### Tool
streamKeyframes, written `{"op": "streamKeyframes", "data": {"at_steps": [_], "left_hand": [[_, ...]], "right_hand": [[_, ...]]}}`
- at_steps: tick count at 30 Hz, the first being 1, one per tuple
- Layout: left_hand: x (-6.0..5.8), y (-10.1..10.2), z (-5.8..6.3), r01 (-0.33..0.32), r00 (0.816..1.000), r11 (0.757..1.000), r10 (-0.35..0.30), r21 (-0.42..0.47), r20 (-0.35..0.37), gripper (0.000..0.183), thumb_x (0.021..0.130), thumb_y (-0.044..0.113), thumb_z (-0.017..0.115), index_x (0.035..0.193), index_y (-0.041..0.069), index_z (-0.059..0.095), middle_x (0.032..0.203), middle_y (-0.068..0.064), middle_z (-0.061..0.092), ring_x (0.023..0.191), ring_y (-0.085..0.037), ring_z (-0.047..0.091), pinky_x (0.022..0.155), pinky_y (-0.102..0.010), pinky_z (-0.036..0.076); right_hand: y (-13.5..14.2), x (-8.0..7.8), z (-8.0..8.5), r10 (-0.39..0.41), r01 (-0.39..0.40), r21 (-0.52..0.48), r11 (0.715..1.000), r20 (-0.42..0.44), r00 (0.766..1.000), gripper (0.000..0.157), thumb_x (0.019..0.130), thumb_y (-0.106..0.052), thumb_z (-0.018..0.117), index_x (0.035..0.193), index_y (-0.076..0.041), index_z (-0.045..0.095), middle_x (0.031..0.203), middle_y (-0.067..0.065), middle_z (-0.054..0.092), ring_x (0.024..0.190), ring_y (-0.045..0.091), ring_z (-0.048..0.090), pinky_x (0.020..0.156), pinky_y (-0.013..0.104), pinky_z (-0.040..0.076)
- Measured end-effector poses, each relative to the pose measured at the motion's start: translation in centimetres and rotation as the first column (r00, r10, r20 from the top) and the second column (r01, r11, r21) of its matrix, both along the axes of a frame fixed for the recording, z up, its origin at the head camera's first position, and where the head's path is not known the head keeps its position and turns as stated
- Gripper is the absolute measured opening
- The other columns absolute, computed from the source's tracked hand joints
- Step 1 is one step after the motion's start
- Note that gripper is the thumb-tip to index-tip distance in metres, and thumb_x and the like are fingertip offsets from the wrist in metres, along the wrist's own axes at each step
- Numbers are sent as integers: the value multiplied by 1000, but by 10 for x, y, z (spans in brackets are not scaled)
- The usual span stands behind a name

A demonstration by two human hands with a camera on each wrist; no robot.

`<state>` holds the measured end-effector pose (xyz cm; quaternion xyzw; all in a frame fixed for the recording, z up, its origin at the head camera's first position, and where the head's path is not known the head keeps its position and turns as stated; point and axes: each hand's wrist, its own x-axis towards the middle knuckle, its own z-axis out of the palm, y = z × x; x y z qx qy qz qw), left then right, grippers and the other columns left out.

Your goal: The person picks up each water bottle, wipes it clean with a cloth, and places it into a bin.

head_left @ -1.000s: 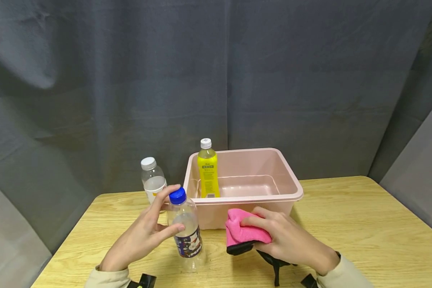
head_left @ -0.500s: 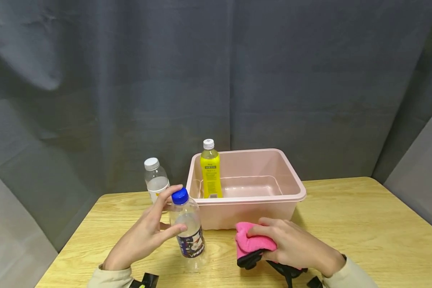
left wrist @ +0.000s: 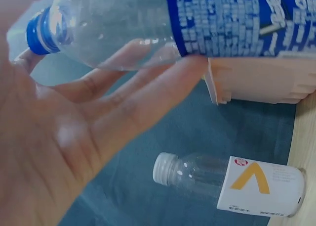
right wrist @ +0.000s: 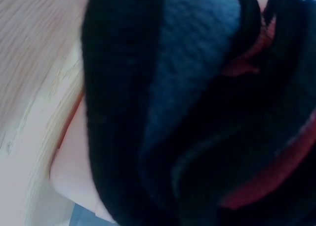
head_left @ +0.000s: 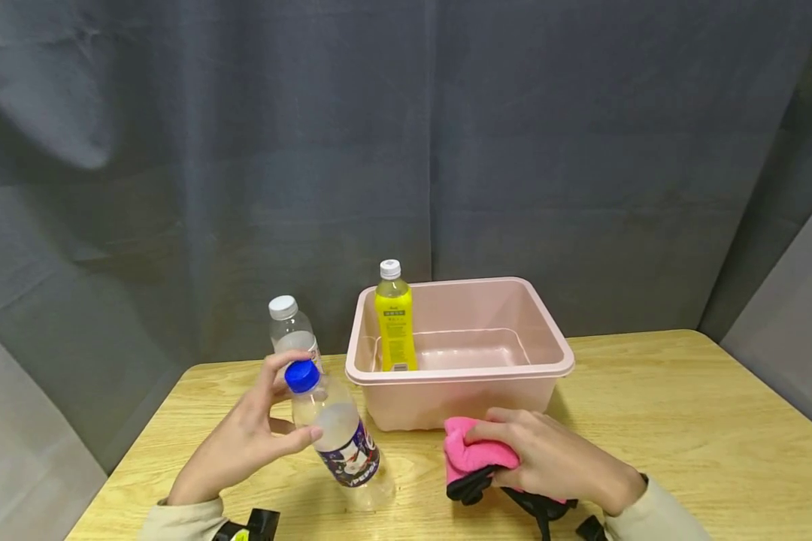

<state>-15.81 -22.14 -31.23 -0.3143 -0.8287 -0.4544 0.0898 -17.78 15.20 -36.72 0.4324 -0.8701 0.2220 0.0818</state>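
In the head view my left hand (head_left: 233, 443) holds a clear plastic bottle (head_left: 350, 458) with a blue cap, thumb on its near side and fingers around the upper part. The bottle leans left, with its base low over the table. Its blue printed label also shows in the left wrist view, where the fingers lie along the bottle (left wrist: 118, 28). My right hand (head_left: 555, 454) grips a bunched pink cloth (head_left: 477, 451) with black trim, close over the table in front of the tub. Dark folds of the cloth (right wrist: 197, 63) fill most of the right wrist view.
A pale pink tub (head_left: 460, 373) stands behind the hands, with a yellow-labelled bottle (head_left: 395, 330) upright inside at its left. Behind the left hand is a white-capped bottle (head_left: 291, 323) with a white label. A grey curtain (head_left: 406, 150) hangs behind the wooden table (head_left: 663, 421).
My left hand has moved left and tipped the top of the blue-capped bottle leftward. My right hand first lowered the pink cloth slightly, then stayed put.
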Motion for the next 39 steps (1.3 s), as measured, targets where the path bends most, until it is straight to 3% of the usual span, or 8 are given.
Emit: {"op": "streamKeyframes", "data": {"at_steps": [8,12,14,18,23,25,31,39], "left_hand": [[-5,-21,-5,87,996,983,-83,162,-30,81,84,-15,70,148,14,29,129,-22,53,109,-14,65,71,-38,62],[-9,-31,-7,202,979,933,-200,299,-37,77,82,-24,63,142,11,32,131,-12,54,110,-19,66,74,-41,62],[-10,-34,-9,212,976,920,-216,329,-26,72,82,-24,62,138,11,35,133,-6,56,110,-21,67,76,-41,61],[-11,-36,-11,210,975,909,-221,359,-11,63,81,-23,63,130,9,40,136,-5,58,112,-23,66,78,-41,61],[-13,-39,-13,263,958,855,-285,446,-20,58,78,-28,58,122,3,37,136,-8,60,117,-27,65,85,-44,59],[-13,-38,-14,262,959,836,-283,482,-28,58,76,-30,56,120,4,38,136,-9,61,117,-27,65,89,-43,58],[-17,-34,-18,232,972,813,-221,535,-86,62,72,-30,56,121,6,45,132,-13,63,116,-25,64,96,-33,54],[-20,-24,-21,125,992,844,-122,521,-40,55,76,-26,60,117,6,45,133,-12,57,114,-24,63,93,-32,55]], "right_hand": [[0,-1,-1,3,-3,4,1000,0,1000,43,75,-13,89,112,-24,71,97,-16,56,83,2,53,70,25,50],[1,-1,-1,0,0,9,1000,10,1000,43,74,-13,89,111,-24,71,96,-17,55,82,2,52,70,25,49],[1,-1,-1,-3,3,14,1000,17,1000,43,74,-12,89,112,-24,71,97,-17,56,82,2,52,70,25,50],[0,-2,-2,-6,5,17,1000,21,1000,44,73,-11,89,111,-23,71,97,-16,56,82,2,53,70,26,50],[0,-2,-4,-4,3,14,1000,21,1000,44,72,-10,89,110,-24,71,96,-16,56,81,2,52,69,25,49],[0,-2,-4,-4,3,18,1000,24,1000,44,73,-11,89,111,-24,71,97,-16,56,82,2,52,69,25,49],[0,-3,-5,-4,4,20,1000,32,999,44,74,-11,88,111,-24,71,98,-16,57,82,2,52,70,26,50],[0,-3,-6,-6,5,21,1000,33,999,45,73,-12,89,113,-25,71,99,-16,57,83,2,53,71,27,50]]}}
